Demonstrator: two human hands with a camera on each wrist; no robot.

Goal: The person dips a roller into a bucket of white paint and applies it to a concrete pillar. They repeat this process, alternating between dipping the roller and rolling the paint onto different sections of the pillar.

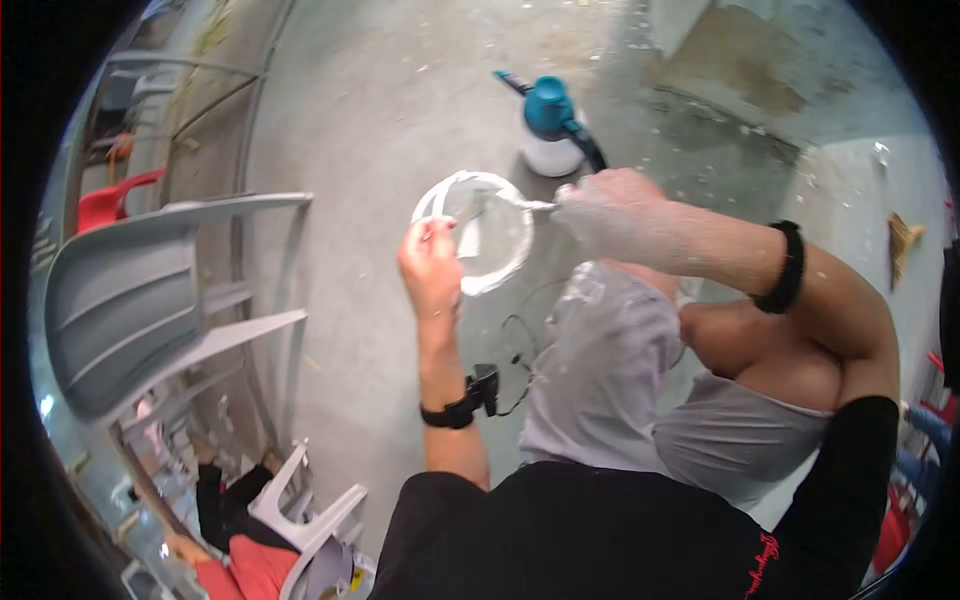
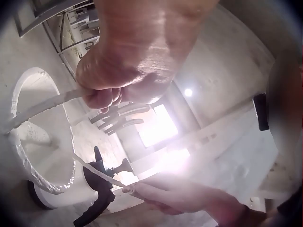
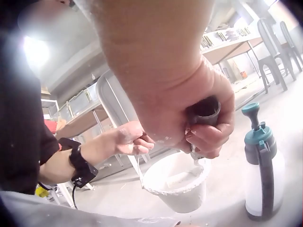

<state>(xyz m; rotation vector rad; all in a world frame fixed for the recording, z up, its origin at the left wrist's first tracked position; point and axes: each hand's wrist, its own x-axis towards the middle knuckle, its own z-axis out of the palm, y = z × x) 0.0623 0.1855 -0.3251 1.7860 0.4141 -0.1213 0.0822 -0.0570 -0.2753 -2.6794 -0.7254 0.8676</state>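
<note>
A white bucket (image 1: 516,264), its rim thickly smeared with white paste, hangs tilted in front of me in the head view. My left hand (image 1: 430,262) holds it by its thin white bail handle (image 2: 52,103), fingers curled round it. On the bucket's other side my right hand (image 1: 615,215) grips a dark, round-ended tool handle (image 3: 204,113). From that fist a narrow, white-coated end (image 1: 538,205) reaches to the bucket's rim. Its full shape is partly hidden by the hand and bucket. White paste lies inside the bucket, and white residue coats my right hand.
A pressure sprayer (image 1: 552,150) with a teal top and white body stands on the floor just beyond the bucket. Grey plastic chairs (image 1: 130,300) stand at the left. Another person in red (image 1: 255,570) is at lower left. A wall corner rises at upper right.
</note>
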